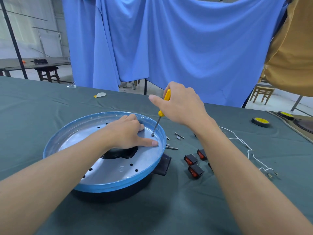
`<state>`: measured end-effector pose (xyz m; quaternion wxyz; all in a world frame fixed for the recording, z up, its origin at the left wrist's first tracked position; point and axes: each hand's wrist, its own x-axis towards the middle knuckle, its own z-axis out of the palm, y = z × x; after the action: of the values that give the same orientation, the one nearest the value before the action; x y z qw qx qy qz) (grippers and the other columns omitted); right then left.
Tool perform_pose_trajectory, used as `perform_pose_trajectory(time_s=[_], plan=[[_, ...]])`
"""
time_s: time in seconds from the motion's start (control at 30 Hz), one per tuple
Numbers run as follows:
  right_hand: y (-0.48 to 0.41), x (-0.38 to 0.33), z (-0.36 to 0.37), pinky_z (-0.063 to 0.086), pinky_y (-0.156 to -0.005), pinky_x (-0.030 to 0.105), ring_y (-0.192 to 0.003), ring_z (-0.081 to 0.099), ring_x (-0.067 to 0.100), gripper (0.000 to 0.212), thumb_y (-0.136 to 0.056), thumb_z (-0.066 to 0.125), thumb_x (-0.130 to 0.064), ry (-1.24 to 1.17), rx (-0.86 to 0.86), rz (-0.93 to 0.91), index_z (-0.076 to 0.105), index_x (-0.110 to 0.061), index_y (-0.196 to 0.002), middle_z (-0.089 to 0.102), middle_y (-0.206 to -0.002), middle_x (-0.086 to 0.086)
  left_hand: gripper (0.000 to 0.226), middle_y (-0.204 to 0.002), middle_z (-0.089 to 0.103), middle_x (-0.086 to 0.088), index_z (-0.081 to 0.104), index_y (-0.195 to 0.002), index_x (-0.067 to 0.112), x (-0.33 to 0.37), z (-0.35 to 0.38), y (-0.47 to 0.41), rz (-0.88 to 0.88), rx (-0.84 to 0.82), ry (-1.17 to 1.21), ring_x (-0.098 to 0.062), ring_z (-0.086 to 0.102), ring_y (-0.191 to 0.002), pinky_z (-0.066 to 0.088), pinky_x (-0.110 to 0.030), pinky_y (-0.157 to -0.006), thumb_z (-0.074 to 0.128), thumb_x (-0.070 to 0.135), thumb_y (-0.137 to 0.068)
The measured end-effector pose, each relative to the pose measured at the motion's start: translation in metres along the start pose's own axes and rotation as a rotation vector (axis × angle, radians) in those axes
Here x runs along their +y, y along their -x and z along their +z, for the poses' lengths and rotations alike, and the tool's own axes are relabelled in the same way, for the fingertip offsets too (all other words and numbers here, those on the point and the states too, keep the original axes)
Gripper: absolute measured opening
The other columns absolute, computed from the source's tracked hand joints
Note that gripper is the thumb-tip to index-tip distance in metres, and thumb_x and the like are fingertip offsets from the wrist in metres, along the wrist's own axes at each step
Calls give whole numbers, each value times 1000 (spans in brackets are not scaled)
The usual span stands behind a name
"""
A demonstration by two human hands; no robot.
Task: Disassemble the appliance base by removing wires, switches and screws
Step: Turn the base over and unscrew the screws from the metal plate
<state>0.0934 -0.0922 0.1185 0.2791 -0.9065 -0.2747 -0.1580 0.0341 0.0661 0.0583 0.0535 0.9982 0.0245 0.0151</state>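
The round appliance base (pixel 118 168), a silver plate with a blue rim on a black body, lies on the dark green table. My left hand (pixel 130 133) rests on the plate, index finger stretched toward the right rim. My right hand (pixel 181 106) grips a yellow-handled screwdriver (pixel 162 109) whose tip stands on a screw (pixel 152 135) near the plate's right edge. Several red rocker switches (pixel 194 163) lie to the right of the base. Loose screws (pixel 177 138) lie beside the rim. A white wire (pixel 243 143) trails across the cloth on the right.
A roll of black tape with a yellow label (pixel 260 122) sits at the far right, beside a tool mat (pixel 288 119). A scrap of yellow and white paper (pixel 100 95) lies at the table's far edge. A blue curtain (pixel 169 39) hangs behind.
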Motion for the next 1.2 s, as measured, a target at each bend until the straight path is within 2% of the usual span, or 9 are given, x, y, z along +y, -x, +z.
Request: perform_pose_trajectory(time_s=[0.17,0.27,0.4,0.53,0.67,0.8,0.93,1.13,1.2], plan=[[-2,1,-3,48,-68,37,-92,54,27,24,-78,57,-34,-76,-50,-25,51,-21,-97,59,-94,4,87,-107,43,2,60,-89,16,1,0,1,-2,-7,7,-20,39,-110,38,-39,-97,31,90,-52],[-1,1,-4,49,-70,38,-92,53,24,29,-77,55,-40,-107,-94,-16,48,-23,-99,57,-96,2,87,-107,43,2,60,-90,16,1,0,1,2,-4,5,-20,39,-110,38,-39,-97,31,90,-52],[0,1,-2,48,-75,41,-90,53,27,38,-83,53,-56,-27,-24,0,50,-20,-93,60,-90,3,91,-108,43,1,62,-93,16,0,1,1,9,3,10,-21,39,-111,38,-40,-99,31,90,-52],[-1,1,-3,47,-68,37,-91,54,27,25,-79,57,-35,-85,-37,-26,51,-19,-98,59,-93,5,94,-109,43,1,63,-97,16,1,0,0,7,-3,15,-20,39,-112,37,-40,-100,29,91,-50],[0,1,-3,51,-73,40,-91,55,24,30,-77,56,-39,-114,-83,-14,46,-22,-100,57,-92,1,88,-106,43,1,60,-89,16,0,0,0,10,-2,13,-20,39,-109,38,-40,-99,30,90,-52],[2,1,1,48,-75,43,-88,51,27,39,-86,53,-56,-15,-5,-21,47,-18,-93,59,-88,4,91,-107,43,1,62,-93,16,0,1,0,8,-4,29,-20,39,-111,38,-40,-99,31,91,-51],[0,1,-3,50,-74,41,-93,54,29,23,-80,55,-36,-75,-57,-34,49,-19,-96,60,-94,5,98,-108,43,2,63,-96,16,0,1,-1,12,-2,21,-20,39,-111,38,-41,-98,27,93,-47],[0,0,0,46,-73,40,-91,51,27,32,-82,52,-51,-24,-8,5,48,-20,-88,59,-91,3,101,-108,43,2,64,-102,15,-2,1,-2,12,-1,20,-20,39,-111,38,-40,-99,28,93,-47],[0,2,1,47,-74,40,-91,52,29,29,-83,54,-45,-34,-6,-4,50,-18,-91,61,-93,6,98,-106,42,2,63,-98,16,-1,2,-2,10,-1,16,-21,39,-110,38,-40,-99,29,92,-49]])
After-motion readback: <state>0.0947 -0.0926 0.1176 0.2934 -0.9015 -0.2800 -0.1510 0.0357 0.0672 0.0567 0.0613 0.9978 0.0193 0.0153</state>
